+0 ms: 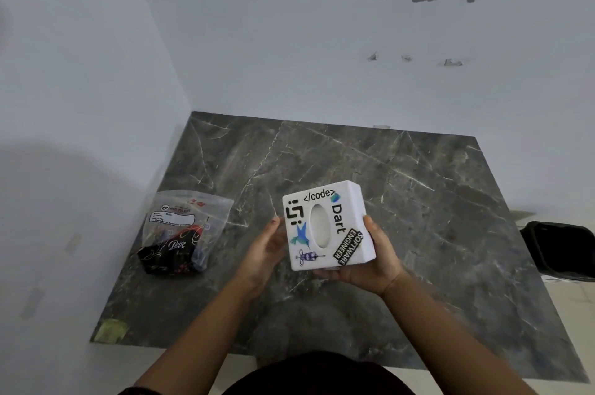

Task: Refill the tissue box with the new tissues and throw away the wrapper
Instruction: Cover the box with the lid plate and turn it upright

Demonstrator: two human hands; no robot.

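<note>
A white square tissue box [338,201] covered in stickers, with an oval opening on top, is lifted above the dark marble table [418,201]. My right hand [370,266] grips its right side and underside. My left hand [267,249] rests against its left side. Through the oval opening I see only a pale inside. A clear plastic bag [183,230] holding a dark patterned pack lies on the table to the left, apart from both hands.
White walls meet in a corner behind and to the left of the table. A black bin [560,249] stands on the floor just past the table's right edge. A scrap of green tape [112,328] is at the table's front left corner.
</note>
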